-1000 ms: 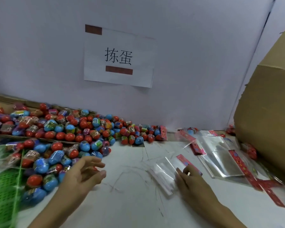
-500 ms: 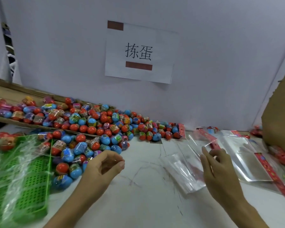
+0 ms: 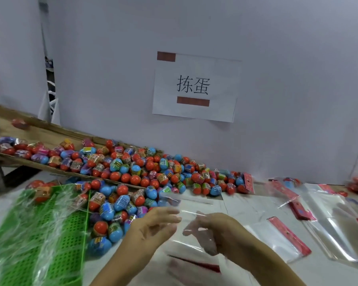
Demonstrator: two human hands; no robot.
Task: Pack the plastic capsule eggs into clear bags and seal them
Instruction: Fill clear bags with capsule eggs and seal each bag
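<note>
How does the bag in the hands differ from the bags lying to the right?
The held bag is lifted off the table and blurred; the spare bags lie flat on it. The right hand grips the held one and the left hand reaches to it; nothing touches the spares. All are clear, with red strips.

Capsule eggs (image 3: pixel 132 178): glossy hard plastic, shiny printed film bands. Clear bags (image 3: pixel 337 219): thin glossy transparent film, red printed header strips. Green basket (image 3: pixel 56 242): perforated plastic, draped in crinkled clear film. Tray (image 3: pixel 39 131): brown corrugated cardboard, matt. Counter (image 3: pixel 236 205): smooth white, faint veins. Wall sign (image 3: pixel 196 87): matt white paper, brown tape.
</note>
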